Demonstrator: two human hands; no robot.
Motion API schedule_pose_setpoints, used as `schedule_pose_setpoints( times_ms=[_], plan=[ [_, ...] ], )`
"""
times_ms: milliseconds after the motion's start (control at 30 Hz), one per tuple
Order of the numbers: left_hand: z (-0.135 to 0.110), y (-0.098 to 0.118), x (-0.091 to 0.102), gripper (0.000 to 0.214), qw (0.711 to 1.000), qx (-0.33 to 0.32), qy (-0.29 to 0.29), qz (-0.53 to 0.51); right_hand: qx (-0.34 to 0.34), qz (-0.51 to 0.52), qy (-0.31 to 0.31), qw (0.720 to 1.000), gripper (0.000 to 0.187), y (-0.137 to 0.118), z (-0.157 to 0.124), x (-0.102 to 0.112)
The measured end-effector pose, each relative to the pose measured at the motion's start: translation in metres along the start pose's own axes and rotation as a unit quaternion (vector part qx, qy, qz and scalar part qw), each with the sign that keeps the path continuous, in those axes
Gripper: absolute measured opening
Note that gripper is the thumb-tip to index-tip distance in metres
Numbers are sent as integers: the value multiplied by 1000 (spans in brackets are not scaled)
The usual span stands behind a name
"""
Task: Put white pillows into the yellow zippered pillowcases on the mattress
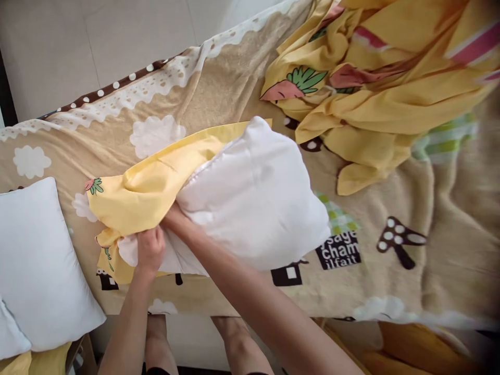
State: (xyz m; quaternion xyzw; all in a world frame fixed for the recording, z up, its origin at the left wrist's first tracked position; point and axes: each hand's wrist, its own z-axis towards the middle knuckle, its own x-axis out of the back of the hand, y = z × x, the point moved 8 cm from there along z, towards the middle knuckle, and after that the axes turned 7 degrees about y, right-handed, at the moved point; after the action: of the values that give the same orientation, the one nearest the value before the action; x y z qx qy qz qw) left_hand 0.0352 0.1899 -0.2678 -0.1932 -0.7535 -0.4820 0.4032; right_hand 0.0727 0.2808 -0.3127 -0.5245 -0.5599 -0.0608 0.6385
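Note:
A white pillow [253,198] lies across the bed with its left end inside a yellow pillowcase [156,182] printed with carrots. My left hand [151,249] is closed on the near edge of the pillowcase opening, knuckles up. My right hand is inside the pillowcase, hidden under the yellow cloth; only the wrist [174,217] and forearm show, lying over the pillow's near side. Most of the pillow sticks out to the right, uncovered. The case is bunched and creased at its left end.
A beige blanket [234,99] with cloud and mushroom prints covers the bed. Crumpled yellow carrot-print bedding [375,99] lies at the upper right. Another white pillow [42,265] rests at the left. Grey floor tiles [128,36] show beyond the bed's far edge.

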Motion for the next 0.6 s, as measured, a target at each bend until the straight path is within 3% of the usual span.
schedule_pose_setpoints(
  times_ms=[100,167,233,333,400,467,533,600],
  plan=[
    [-22,-47,18,48,992,96,81,26,-38,-19,-1,999,34,18,-9,15],
    [-33,-75,22,53,985,152,85,7,3,-18,20,1000,39,3,-46,23],
    [-38,-89,23,55,982,175,74,-14,97,0,55,994,49,-30,-103,24],
    [-32,-87,27,60,982,169,79,-16,228,34,47,972,58,-74,-197,-5],
    [-23,-80,30,63,984,157,85,-2,224,29,12,974,70,-78,-230,-39],
    [-13,-74,32,67,984,152,88,18,163,26,-25,986,81,-64,-230,-71],
    [-8,-73,34,72,982,163,86,36,111,42,-64,991,87,-44,-208,-94],
    [-7,-77,35,73,978,191,70,38,118,64,-92,987,87,-33,-180,-103]
  ],
)
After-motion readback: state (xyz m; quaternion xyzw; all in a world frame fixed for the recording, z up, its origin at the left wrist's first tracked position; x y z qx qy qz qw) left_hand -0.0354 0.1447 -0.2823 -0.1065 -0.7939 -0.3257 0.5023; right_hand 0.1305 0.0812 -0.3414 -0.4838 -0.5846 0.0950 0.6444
